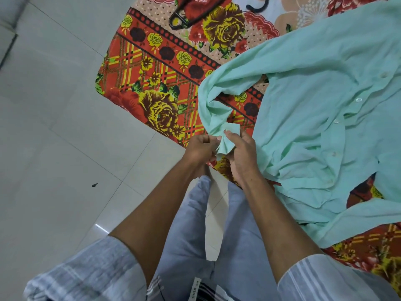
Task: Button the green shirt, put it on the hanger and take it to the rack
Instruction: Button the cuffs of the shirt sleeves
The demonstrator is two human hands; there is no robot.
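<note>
The pale green shirt [321,109] lies spread on a bed at the right, its front placket with small white buttons [336,121] facing up. One long sleeve curves left and down to its cuff [226,140], lifted off the bed's corner. My left hand [200,148] pinches the cuff's left edge. My right hand [242,153] grips the cuff's right side, thumb on the fabric. A black hanger [180,21] lies on the bed at the top, partly out of view.
The bed carries a red and yellow floral sheet [152,83]; its corner points toward me. Pale floor tiles [54,127] spread to the left, with a small dark speck [94,185]. My legs in light trousers [195,224] stand close against the bed.
</note>
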